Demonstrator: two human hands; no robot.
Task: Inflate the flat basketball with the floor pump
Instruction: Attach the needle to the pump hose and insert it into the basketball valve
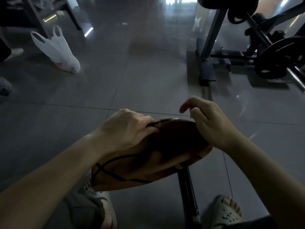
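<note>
Head view: flat basketball [148,156] held in the air above the floor [132,76], over the pump [188,192] that stands between the feet. Left hand [125,129] grips the folded far edge, fingers closed on it. Right hand [208,123] rests on the right rim, fingers curled; whether they pinch something, cannot tell. Judgement: light, limp, buckles easily; hold by the rim fold.

The basketball [148,156] hides the pump's [188,192] top; the weight plate [280,58] at two o'clock is cut off.
</note>
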